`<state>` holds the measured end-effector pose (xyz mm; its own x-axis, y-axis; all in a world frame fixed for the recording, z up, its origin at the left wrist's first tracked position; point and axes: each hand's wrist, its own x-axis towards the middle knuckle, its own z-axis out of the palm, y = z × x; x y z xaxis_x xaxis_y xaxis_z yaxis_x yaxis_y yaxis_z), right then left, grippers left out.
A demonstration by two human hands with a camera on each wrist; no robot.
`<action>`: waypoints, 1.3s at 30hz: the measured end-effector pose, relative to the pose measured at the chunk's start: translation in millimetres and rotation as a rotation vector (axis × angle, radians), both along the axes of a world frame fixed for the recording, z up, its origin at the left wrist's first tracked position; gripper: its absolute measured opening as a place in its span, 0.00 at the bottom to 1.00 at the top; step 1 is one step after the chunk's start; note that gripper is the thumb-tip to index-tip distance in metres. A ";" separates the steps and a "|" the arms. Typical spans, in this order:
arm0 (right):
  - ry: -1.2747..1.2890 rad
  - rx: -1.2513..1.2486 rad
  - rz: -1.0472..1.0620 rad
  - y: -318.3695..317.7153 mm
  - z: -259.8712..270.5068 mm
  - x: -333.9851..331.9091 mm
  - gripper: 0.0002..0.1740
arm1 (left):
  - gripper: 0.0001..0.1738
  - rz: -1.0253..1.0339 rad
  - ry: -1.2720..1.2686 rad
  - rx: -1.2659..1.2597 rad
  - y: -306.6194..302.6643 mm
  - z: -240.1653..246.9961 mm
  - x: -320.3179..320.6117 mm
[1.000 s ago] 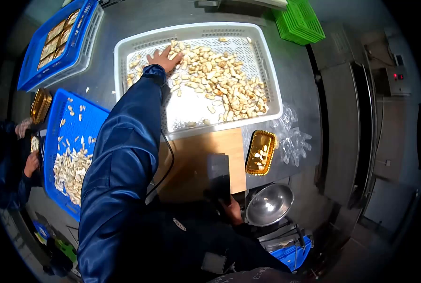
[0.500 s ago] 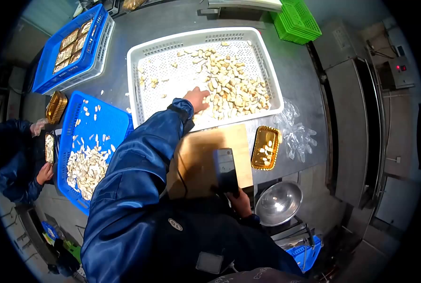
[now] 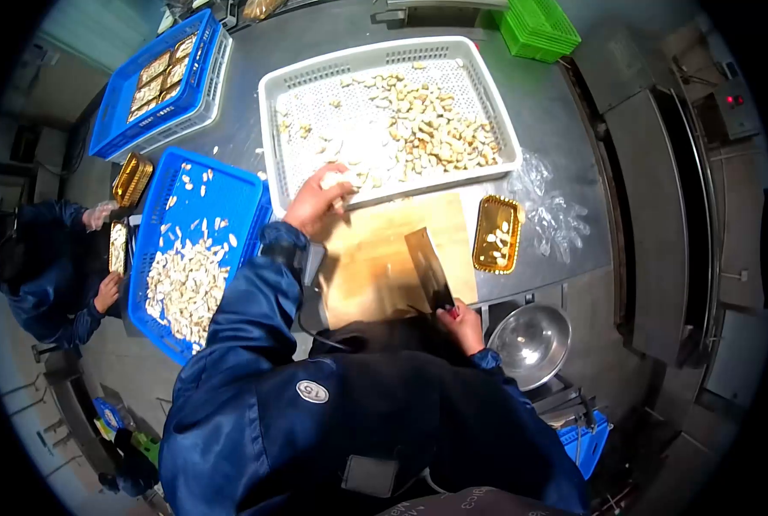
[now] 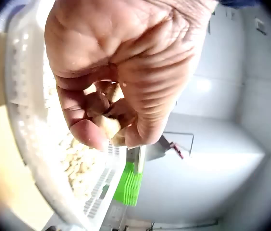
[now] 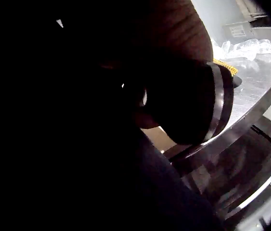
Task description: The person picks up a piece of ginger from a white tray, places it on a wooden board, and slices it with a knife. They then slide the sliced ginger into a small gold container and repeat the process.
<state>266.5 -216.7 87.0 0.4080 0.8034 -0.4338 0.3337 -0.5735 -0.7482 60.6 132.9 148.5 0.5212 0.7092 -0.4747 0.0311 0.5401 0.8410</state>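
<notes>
My left hand [image 3: 317, 202] is over the near-left edge of the white perforated basket [image 3: 274, 129], beside the wooden cutting board [image 3: 367, 258]. Its curled fingers hold several small, pale, brown-tinged mushroom-like pieces [image 4: 109, 126], partly hidden by the fingers. More of these pieces [image 3: 440, 129] lie heaped in the right half of the basket. Low at the board's right side, my right hand [image 3: 463, 327] grips a cleaver [image 3: 429, 268] by its handle, the broad blade pointing away over the board. The right wrist view is mostly dark.
Left of the board stands a blue basket [image 3: 250, 185] of white slices. A gold tray [image 3: 511, 209] with a few slices and clear plastic gloves [image 3: 556, 206] lie at right. A steel bowl [image 3: 530, 344] sits below the table edge. Another person [image 3: 48, 258] works at left.
My left hand has drawn back from inside the white basket to its near edge, now with several pieces in its grip. The cleaver in my right hand has turned and come further into view.
</notes>
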 end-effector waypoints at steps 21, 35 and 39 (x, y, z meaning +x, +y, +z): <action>-0.042 0.020 0.055 17.4 -5.6 3.3 0.12 | 0.26 0.069 0.406 0.219 -118.6 -152.0 -50.7; 0.175 0.137 0.429 38.9 -0.2 -21.0 0.10 | 0.22 0.678 0.124 -0.103 -138.8 -117.8 -88.8; 0.132 0.146 0.622 54.6 -13.2 -26.1 0.11 | 0.11 0.768 0.169 -0.162 -160.1 -123.7 -112.5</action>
<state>240.4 -162.2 73.8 -0.2011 0.9267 -0.3174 0.4704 -0.1928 -0.8611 -51.9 -27.3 24.7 -0.1729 0.7560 -0.6314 -0.2792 0.5771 0.7675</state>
